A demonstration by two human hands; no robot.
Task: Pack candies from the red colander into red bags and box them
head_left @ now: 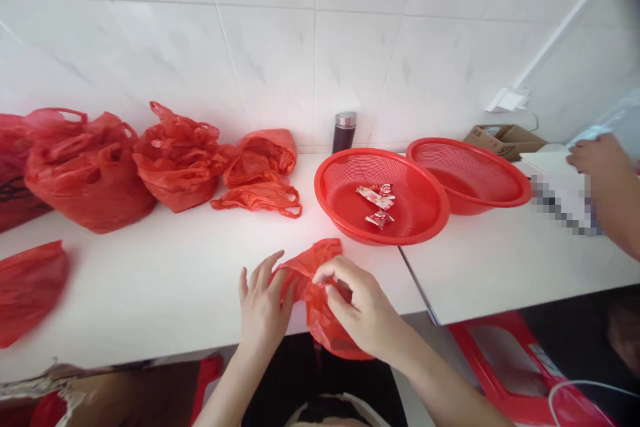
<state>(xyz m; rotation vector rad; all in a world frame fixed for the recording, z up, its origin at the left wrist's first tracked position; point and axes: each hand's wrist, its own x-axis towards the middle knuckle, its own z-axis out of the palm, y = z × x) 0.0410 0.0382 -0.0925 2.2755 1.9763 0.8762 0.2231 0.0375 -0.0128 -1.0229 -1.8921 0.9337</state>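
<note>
A thin red plastic bag (320, 257) lies crumpled at the front edge of the white table, part of it hanging over the edge. My right hand (363, 307) pinches the bag between thumb and forefinger. Against the bag's left side rests my left hand (263, 307), fingers spread and apart. Beyond my hands stands a red mesh basket (327, 210) with several small wrapped sweets (380, 219) inside.
Filled red bags (87, 173) line the wall at left. A second red basket (520, 193), dark flask (344, 133) and cardboard box (515, 140) stand behind. At right is another person's hand (595, 153); a red stool (500, 360) is below the table.
</note>
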